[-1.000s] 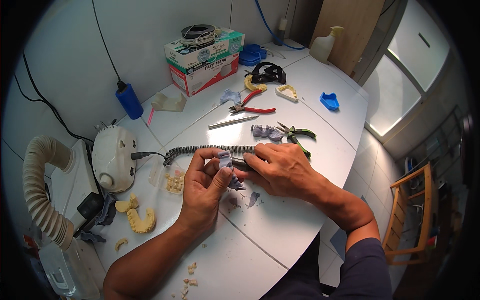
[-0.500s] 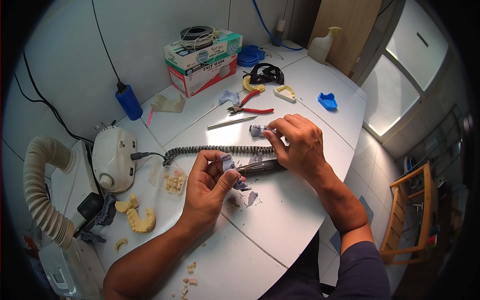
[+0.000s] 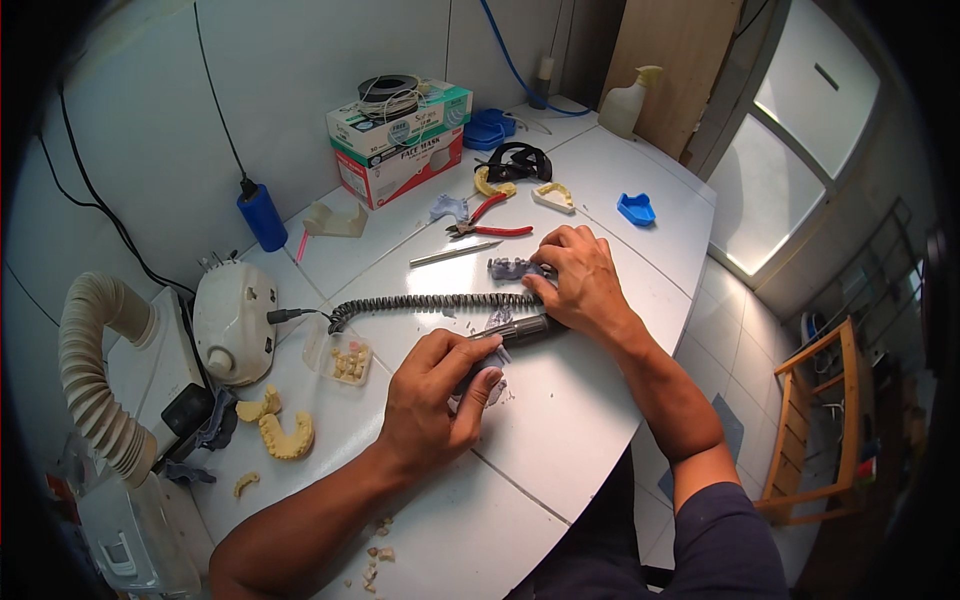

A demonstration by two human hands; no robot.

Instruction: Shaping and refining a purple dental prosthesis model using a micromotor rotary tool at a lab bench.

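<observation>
My left hand (image 3: 432, 402) is closed around a small grey dental cast piece (image 3: 487, 387) just above the white table (image 3: 560, 420). A dark rotary handpiece (image 3: 527, 327) lies on the table between my hands, its coiled cord (image 3: 430, 301) running left. The tip of the handpiece sits by my left thumb. My right hand (image 3: 583, 282) reaches over the handpiece, and its fingertips close on the right end of a second grey dental cast (image 3: 508, 268) resting on the table.
A white motor unit (image 3: 235, 318) and a ribbed suction hose (image 3: 95, 370) stand at the left. Yellow plaster casts (image 3: 285, 436), a clear dish of tooth pieces (image 3: 346, 361), red-handled pliers (image 3: 490, 228), a metal spatula (image 3: 455, 253), boxes (image 3: 400, 150), and a blue tray (image 3: 636, 208) surround the hands.
My right hand let go of the handpiece, which now lies on the table, and moved away from me to the second grey cast. My left hand kept its piece.
</observation>
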